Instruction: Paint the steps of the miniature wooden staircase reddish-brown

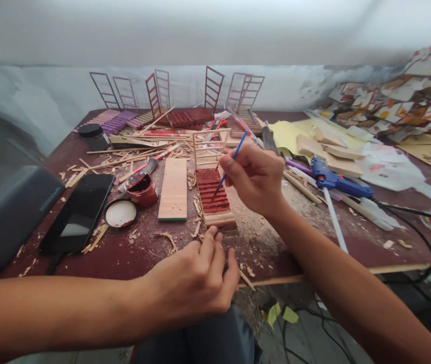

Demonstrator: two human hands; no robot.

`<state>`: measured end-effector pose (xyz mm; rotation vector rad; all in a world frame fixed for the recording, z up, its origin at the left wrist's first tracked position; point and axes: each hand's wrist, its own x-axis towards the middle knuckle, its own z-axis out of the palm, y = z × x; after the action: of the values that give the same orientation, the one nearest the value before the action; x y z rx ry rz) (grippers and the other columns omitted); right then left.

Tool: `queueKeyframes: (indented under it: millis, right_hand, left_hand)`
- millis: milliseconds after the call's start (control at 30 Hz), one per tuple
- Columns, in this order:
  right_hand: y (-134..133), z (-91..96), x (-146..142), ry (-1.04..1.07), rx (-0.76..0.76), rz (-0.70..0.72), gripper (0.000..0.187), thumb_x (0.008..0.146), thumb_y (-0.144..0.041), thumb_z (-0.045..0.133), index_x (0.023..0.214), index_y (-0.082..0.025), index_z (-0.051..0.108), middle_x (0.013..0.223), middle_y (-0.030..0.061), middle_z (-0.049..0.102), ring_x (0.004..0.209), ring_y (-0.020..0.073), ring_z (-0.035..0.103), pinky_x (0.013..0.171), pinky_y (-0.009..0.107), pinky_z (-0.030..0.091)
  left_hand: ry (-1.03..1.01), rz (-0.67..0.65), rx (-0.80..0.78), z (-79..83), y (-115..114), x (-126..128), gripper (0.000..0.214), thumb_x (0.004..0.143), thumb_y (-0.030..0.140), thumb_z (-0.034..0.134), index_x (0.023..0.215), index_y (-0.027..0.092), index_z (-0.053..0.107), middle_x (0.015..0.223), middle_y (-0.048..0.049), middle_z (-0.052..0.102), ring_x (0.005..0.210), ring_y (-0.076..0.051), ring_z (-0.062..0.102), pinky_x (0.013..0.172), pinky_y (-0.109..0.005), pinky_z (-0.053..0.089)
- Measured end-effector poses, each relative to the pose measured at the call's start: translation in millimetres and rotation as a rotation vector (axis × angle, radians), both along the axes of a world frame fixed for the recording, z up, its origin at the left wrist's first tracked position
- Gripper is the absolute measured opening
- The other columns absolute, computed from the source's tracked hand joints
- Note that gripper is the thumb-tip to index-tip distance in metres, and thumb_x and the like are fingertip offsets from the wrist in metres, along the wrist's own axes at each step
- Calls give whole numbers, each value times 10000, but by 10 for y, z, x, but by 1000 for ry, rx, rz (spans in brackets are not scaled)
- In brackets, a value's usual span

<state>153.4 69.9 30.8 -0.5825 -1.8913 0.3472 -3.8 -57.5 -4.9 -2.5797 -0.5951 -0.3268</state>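
Between the fingers of my right hand (256, 174) is a thin blue paintbrush (240, 146), its tip touching the small wooden model bed (213, 189). Dark red paint covers the ridged slats, while the front edge and the ladder-like end frame (209, 149) are bare wood. Fingertips of my left hand (203, 273) rest at the near edge of the model, fingers stretched out and holding nothing. To the left stand an open jar of dark red paint (143, 191) and its upturned lid (120, 213).
A plain wooden board (173, 189) lies left of the model. Further left are a phone (79, 212) and a dark case (14, 217). A blue glue gun (336, 182) with its cord sits right. Painted models (188, 117), sticks and shavings spread across the back.
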Motion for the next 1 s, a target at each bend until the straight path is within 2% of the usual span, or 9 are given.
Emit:
queueKeyframes:
  millis: [133,300,633,767,867,1000]
  right_hand:
    - [50,33,53,-9,67,-50,369,928,-265,583,620,-202,388,567,-59,315,522,66,302,500,253,268]
    - [73,26,49,-121,180,-1,359,900,-207,618,618,-188,396,575,-72,293,527,55,247,515,241,261]
    - [23,-18,-29,-90,99,96,365,904,-245,631,605,-181,430,559,-66,362,516,49,305,511,237,270]
    - [29,4,10,-28,19,46,340,929,-256,593,633,-189,438,569,-61,344,526,58,331,517,249,269]
    - [49,29,54,-41,68,-29,358,925,-230,587,631,-193,386,576,-67,284,530,57,281,515,249,248]
    - [81,29,63,-116,142,-15,364,909,-204,602,634,-190,364,593,-68,276,547,57,241,524,240,248]
  left_hand:
    - [3,-3,1,2,12,4,380,929,265,546,1182,-14,597,1142,-315,643,1087,-425,647,760,-401,589]
    - [2,0,3,8,15,3,370,930,262,545,1176,-9,602,1135,-310,648,1090,-425,646,759,-400,591]
    - [-6,-4,2,7,7,4,378,934,270,541,1171,-17,601,1129,-323,644,1081,-426,650,735,-396,593]
    - [-4,-6,6,3,5,8,378,927,273,553,1169,-13,605,1134,-313,647,1088,-426,647,765,-404,591]
    - [-7,-2,3,-6,4,12,380,929,275,550,1175,-10,602,1137,-312,646,1083,-427,649,742,-398,592]
    - [-6,-5,-2,-7,12,17,382,930,271,546,1176,-17,601,1129,-316,647,1077,-432,650,717,-389,591]
